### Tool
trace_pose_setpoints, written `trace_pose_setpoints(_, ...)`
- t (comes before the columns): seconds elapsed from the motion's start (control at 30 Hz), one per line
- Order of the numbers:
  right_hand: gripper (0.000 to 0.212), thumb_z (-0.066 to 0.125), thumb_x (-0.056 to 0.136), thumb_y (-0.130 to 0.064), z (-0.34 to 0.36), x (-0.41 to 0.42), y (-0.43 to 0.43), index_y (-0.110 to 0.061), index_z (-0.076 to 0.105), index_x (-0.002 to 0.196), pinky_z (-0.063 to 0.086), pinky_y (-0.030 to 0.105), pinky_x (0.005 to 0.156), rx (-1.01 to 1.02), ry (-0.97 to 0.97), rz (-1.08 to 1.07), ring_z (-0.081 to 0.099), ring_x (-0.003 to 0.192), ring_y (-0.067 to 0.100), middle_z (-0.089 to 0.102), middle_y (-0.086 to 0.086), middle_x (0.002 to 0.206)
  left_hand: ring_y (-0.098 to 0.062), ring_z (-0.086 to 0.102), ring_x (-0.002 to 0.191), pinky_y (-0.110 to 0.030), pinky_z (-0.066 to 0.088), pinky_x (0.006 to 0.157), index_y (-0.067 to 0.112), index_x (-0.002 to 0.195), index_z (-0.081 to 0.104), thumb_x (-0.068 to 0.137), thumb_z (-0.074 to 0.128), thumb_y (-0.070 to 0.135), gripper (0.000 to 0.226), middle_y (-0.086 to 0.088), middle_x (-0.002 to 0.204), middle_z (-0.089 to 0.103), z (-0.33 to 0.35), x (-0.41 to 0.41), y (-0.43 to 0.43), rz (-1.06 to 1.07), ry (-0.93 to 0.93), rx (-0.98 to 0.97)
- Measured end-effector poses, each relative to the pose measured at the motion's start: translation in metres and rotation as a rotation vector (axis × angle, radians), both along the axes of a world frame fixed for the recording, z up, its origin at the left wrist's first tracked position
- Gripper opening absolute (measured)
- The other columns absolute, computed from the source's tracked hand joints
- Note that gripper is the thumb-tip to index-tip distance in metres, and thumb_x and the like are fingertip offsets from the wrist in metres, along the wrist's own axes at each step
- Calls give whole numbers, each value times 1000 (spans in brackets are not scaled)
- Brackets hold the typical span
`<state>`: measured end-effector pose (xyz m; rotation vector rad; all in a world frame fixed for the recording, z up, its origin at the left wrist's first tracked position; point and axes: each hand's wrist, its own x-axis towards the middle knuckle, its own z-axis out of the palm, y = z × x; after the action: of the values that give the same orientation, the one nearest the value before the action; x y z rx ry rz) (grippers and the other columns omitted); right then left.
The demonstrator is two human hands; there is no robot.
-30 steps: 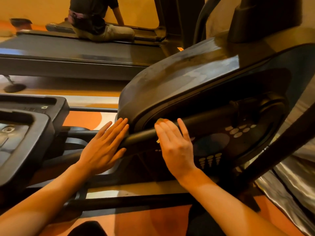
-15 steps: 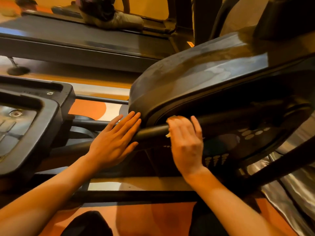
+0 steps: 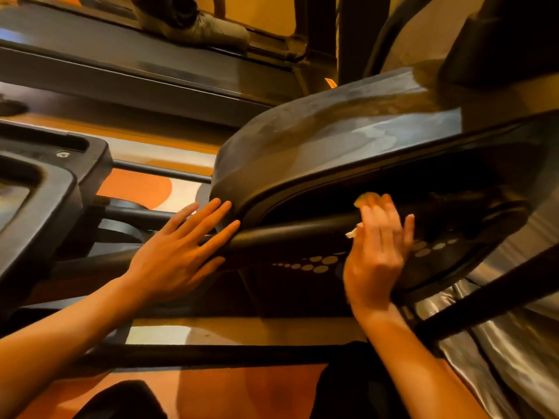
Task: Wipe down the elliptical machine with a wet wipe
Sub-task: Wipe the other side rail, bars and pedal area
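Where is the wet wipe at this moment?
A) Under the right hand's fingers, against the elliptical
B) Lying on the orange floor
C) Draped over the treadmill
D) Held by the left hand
A: the wet wipe peeks out above and beside the fingers of the right hand, pressed to the side of the elliptical; the left hand lies flat and holds nothing.

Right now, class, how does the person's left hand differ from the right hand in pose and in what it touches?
The left hand holds nothing; the right hand presses a wet wipe under its fingers. The left hand rests at the housing's rounded end; the right hand lies further along the dark bar. The left hand is sharp, the right hand blurred. Both have straight fingers against the machine.
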<state>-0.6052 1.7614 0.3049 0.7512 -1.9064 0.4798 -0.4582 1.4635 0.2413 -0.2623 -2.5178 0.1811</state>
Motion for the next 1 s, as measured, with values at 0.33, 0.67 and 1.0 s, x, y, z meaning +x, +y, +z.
trace_pose_setpoints(0.33,67,62,98,1,-30,-16,3,-6,33,158,5,50,127,188,233,75,30,153,21,41,12,157,-40,13,159,-53,10,129,23,165,17,112,26,46,59,-23,169,18,-1,-2,-2,-43,23,-66)
trace_pose_setpoints(0.67,73,53,104,-2,-79,47,-82,-7,10,163,12,50,128,-254,-73,47,10,157,27,2,9,172,-40,12,159,-56,17,127,15,160,27,112,31,41,54,-28,166,21,-1,-1,0,-33,21,-94)
trace_pose_setpoints(1.0,49,36,110,-6,-54,35,-76,14,24,153,15,51,127,-753,-328,-5,15,154,42,15,31,163,-41,15,157,-54,13,129,16,163,21,113,31,39,56,-26,166,21,-1,-1,0,-53,45,-110)
